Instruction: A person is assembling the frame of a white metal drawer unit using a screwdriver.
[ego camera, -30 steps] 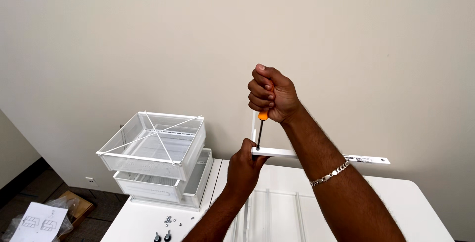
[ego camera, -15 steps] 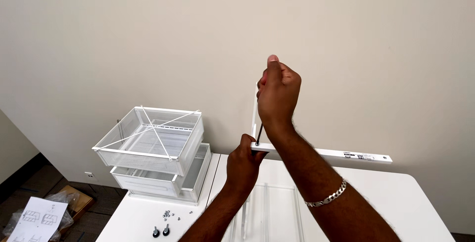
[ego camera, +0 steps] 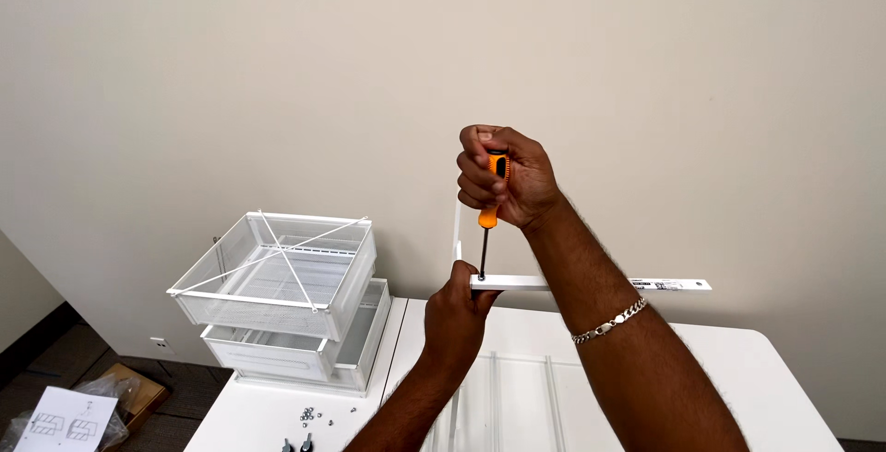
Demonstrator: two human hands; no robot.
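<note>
My right hand (ego camera: 506, 175) is closed around the orange and black handle of a screwdriver (ego camera: 486, 230), held upright with its tip down on the end of a white metal rail (ego camera: 664, 284). The rail runs level to the right, above the table. My left hand (ego camera: 457, 309) grips the rail's left end and the corner where a thin white upright bar (ego camera: 456, 226) meets it. A silver chain bracelet sits on my right wrist.
Two white mesh drawers (ego camera: 277, 290) are stacked at the left of the white table (ego camera: 738, 369). Small screws and black parts (ego camera: 309, 420) lie near the table's front. A white frame (ego camera: 517, 397) lies flat under my arms. On the floor at left, a paper sheet (ego camera: 60, 424).
My right hand shifted its hold on the screwdriver handle: half a second ago the fingers were raised over the top, now they wrap the handle again. Rail and left hand stayed put.
</note>
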